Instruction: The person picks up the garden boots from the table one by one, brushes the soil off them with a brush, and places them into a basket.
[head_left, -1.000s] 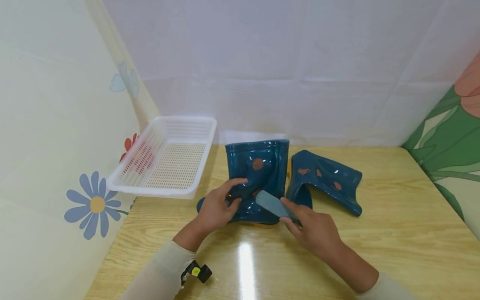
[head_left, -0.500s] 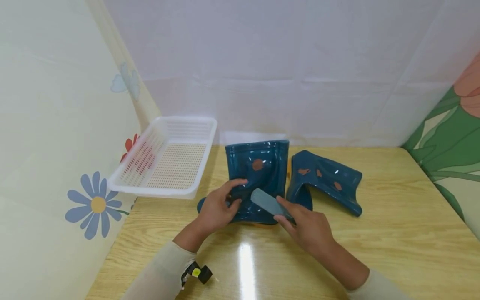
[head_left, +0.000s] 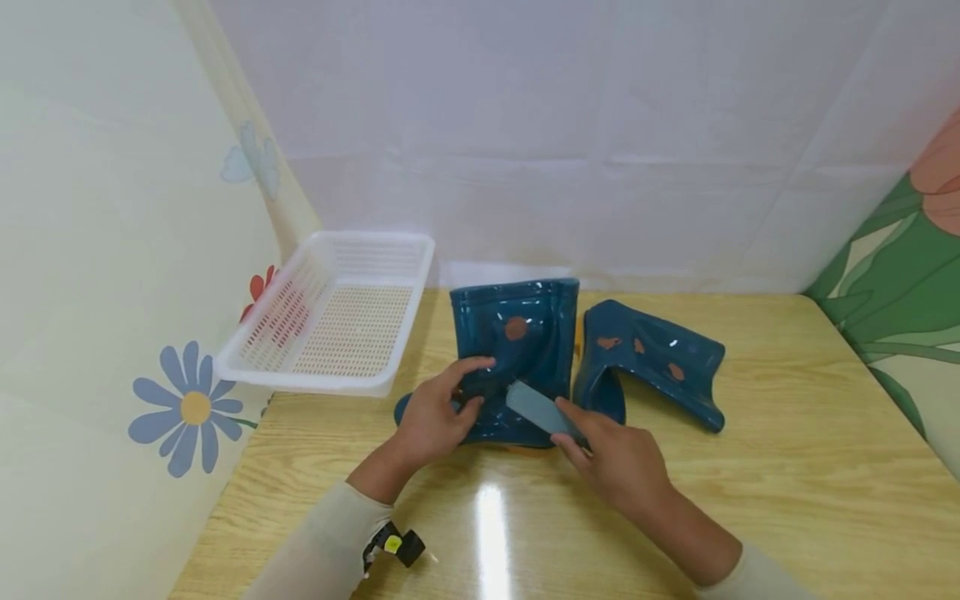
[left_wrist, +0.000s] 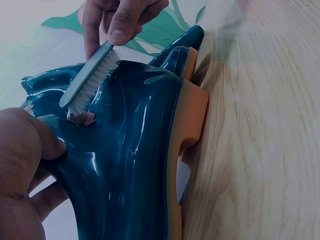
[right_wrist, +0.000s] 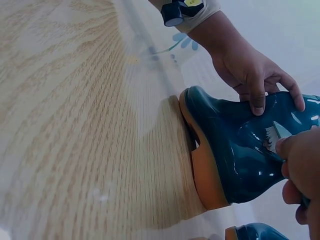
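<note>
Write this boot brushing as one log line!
left hand: grips boot | right hand: holds brush, bristles at brown patch | second boot: alongside | white basket: left of boots

Boot (head_left: 547, 358) upright on worktop (head_left: 810, 417): glossy dk teal, orange sole, brn patches. Brush (head_left: 534, 408) tilted, gry-grn back, wht bristles at patch on boot's side.

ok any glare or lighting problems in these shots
Head view: a bright white streak of glare on the light wooden table, small highlights on the glossy dark-blue boot under the flat grey-green brush; left wrist view: darker overall, with white reflections on that boot; right wrist view: also dim, a soft shadow on the table beside that boot.
</note>
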